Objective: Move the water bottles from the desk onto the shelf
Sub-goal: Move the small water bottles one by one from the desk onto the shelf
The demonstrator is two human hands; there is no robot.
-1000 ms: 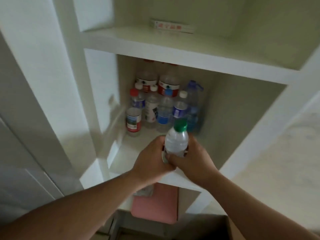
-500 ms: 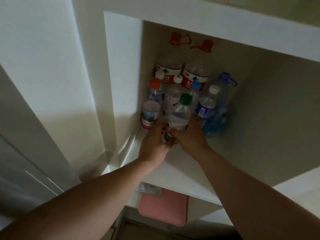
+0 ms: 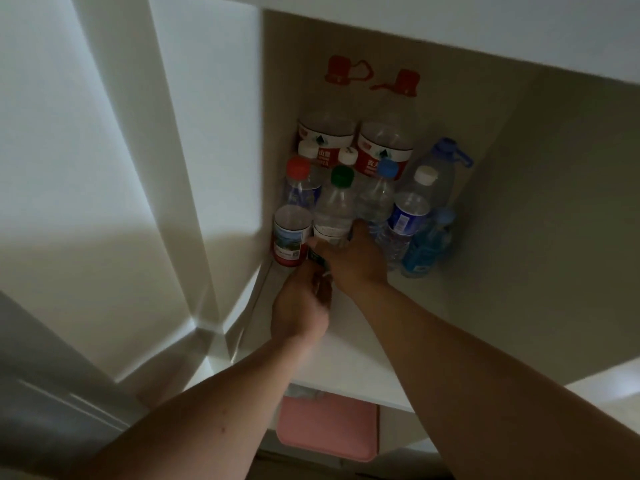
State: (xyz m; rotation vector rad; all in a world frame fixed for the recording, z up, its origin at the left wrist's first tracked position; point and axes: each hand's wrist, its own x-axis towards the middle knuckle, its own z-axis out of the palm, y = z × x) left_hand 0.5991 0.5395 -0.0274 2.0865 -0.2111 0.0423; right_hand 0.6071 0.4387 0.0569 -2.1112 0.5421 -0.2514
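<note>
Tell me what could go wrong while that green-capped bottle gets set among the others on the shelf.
1. The green-capped bottle sits in a tight gap between the red-label bottle and the blue-capped bottle. A push deeper could tip either neighbour into the rows behind.
2. The right hand wraps the bottle's base right beside the blue-capped bottle, so pulling the hand out may knock that one over.
</note>
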